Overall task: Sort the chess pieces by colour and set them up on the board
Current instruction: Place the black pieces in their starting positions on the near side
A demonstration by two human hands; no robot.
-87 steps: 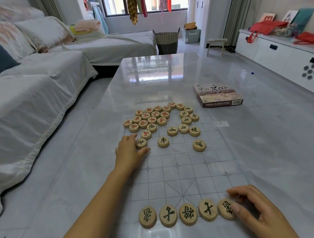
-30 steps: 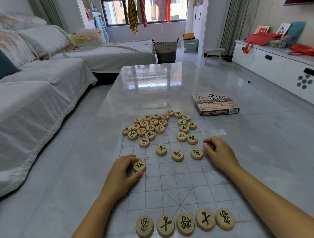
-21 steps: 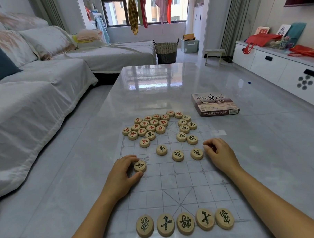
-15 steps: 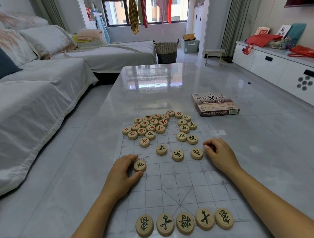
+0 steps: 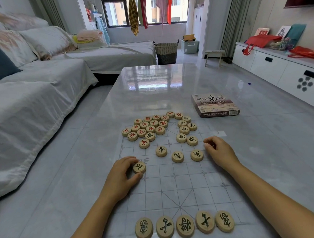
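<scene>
A translucent chess board sheet [image 5: 175, 186] lies on the glossy table. Five black-lettered wooden pieces [image 5: 184, 225] form a row on its near edge. My left hand [image 5: 122, 176] grips one black-lettered piece [image 5: 139, 167] at the board's left side. Three black pieces [image 5: 177, 156] lie loose mid-board. My right hand [image 5: 219, 152] rests beside the rightmost of them, fingers loosely curled and holding nothing. Farther off sit a cluster of red-lettered pieces [image 5: 147, 127] and a smaller black cluster [image 5: 186, 129].
The chess box [image 5: 215, 105] lies on the table at the far right. A grey sofa [image 5: 34, 91] runs along the left. A white cabinet [image 5: 280, 66] stands at the right, and a woven basket [image 5: 166, 52] sits beyond the table.
Since the oldest frame my left hand drew one black piece nearer, and my right hand left the front row for the loose pieces. Over the last second nothing visibly moved.
</scene>
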